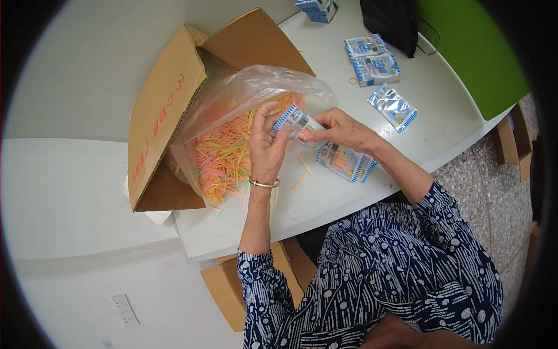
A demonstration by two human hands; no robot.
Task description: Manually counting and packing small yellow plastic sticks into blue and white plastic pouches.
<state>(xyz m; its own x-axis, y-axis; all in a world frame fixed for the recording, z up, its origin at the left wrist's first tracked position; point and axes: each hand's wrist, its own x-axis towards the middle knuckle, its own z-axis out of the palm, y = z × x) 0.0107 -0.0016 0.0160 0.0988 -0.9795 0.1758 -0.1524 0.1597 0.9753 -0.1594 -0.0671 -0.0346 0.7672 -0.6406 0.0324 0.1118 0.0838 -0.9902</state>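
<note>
Between my two hands is a small clear plastic packet [296,121] with blue-striped ends, and coloured sticks show inside it. My left hand [267,148], with a bangle at the wrist, is closed on its left end. The fingers of my right hand [347,131] pinch the other end. Just left of my hands, thin pink, yellow, orange and green sticks [229,148] fill a clear plastic bag [267,75] inside an open cardboard box [165,119]. Below my right hand lie several overlapping packets [344,161], with sticks visible in the top one.
A few loose sticks [300,181] lie on the white table [232,232]. Toward the back right are stacked flat packets [375,64], a single silvery packet [393,107], a rubber band [353,81] and a black bag [392,23]. More packets [318,9] stand at the far edge.
</note>
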